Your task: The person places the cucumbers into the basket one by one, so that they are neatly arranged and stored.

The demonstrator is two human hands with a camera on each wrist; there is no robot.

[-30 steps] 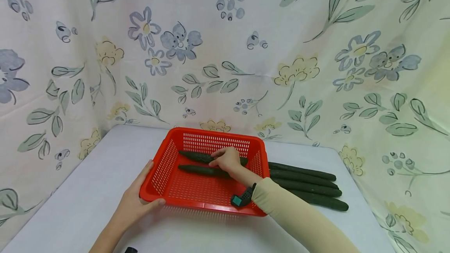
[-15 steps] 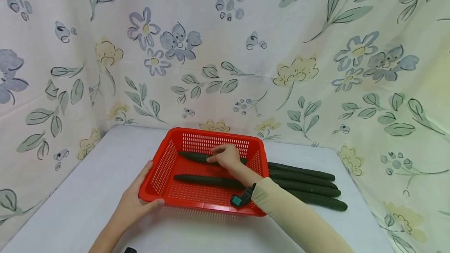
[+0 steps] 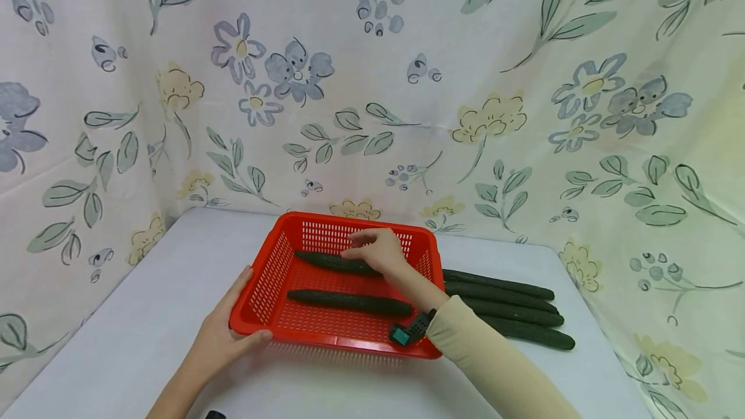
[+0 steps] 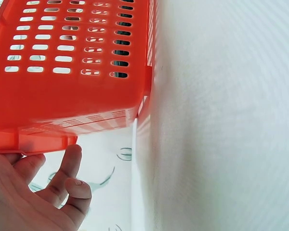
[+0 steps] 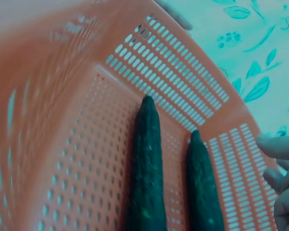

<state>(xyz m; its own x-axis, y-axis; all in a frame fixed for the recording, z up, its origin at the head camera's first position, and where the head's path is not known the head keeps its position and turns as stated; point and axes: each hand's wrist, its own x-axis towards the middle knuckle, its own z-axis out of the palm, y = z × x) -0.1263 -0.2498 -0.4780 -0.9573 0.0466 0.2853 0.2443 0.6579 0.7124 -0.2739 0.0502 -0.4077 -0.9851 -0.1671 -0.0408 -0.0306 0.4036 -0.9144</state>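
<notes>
A red plastic basket (image 3: pixel 308 338) with slotted walls sits on the table, two dark green cucumbers lying apart on its floor. My left hand (image 3: pixel 215 338) grips its left front corner, thumb on the front rim; the left wrist view shows the fingers bent under the rim (image 4: pixel 36 144). Over the basket's back half is my right hand (image 3: pixel 381 252), fingers loosely bent with nothing between them. It partly covers the rear cucumber (image 3: pixel 328 261). The front cucumber (image 3: pixel 349 301) lies in full view. In the right wrist view the hand (image 5: pixel 286 180) is apart from both cucumbers.
Several more cucumbers (image 3: pixel 512 312) lie side by side on the white table (image 3: pixel 145 315), right of the basket, partly behind the right sleeve (image 3: pixel 489 354). A floral cloth (image 3: pixel 361 83) hangs behind the table. A small black object (image 3: pixel 216 414) shows at the bottom edge.
The front cucumber has shifted toward the basket's front, away from the rear one. My right hand has let it go and risen slightly, up and rightward. The left hand has stayed put.
</notes>
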